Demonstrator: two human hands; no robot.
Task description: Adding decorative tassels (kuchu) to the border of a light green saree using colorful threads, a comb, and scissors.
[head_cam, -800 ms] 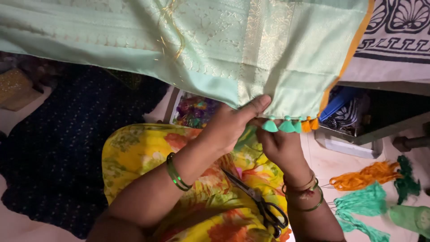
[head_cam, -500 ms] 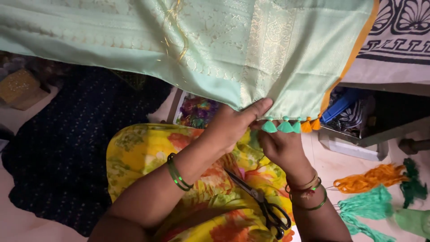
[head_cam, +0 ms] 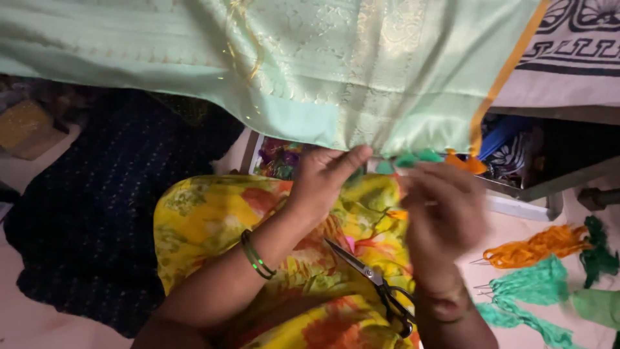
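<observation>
Head view: left hand (head_cam: 323,184) pinches green cloth (head_cam: 310,71) hem; blurred right hand (head_cam: 442,207) fingers' grip unclear

The right hand (head_cam: 445,213), previously pressed at the tassels (head_cam: 413,159) on the pale green cloth (head_cam: 310,71) hem, is now seen drawn slightly below them and motion-blurred, while the left hand (head_cam: 323,181) is shifted marginally along the hem.

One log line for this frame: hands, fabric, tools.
left hand: pinching hem of mint-green fabric | right hand: blurred, below green tassels | scissors: on lap, untouched | thread bundles: on floor at right
</observation>
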